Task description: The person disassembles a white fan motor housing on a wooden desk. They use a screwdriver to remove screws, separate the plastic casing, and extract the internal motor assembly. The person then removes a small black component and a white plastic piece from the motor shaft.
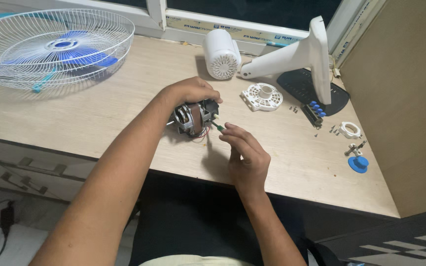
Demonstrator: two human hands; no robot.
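My left hand [189, 91] grips a small electric fan motor [194, 118], metal with copper windings and a black end, holding it down on the wooden table [99, 113]. My right hand [242, 150] pinches a thin green-handled screwdriver [218, 126] whose tip points at the motor's black end.
A white wire fan guard with blue blades [50, 47] lies at the far left. A white motor housing [222, 53], a white fan stand on a dark base [301, 54], a round white vented cover [262, 96], a blue button switch block [314, 111], several screws, a white ring [350, 130] and a blue knob [358, 163] lie to the right.
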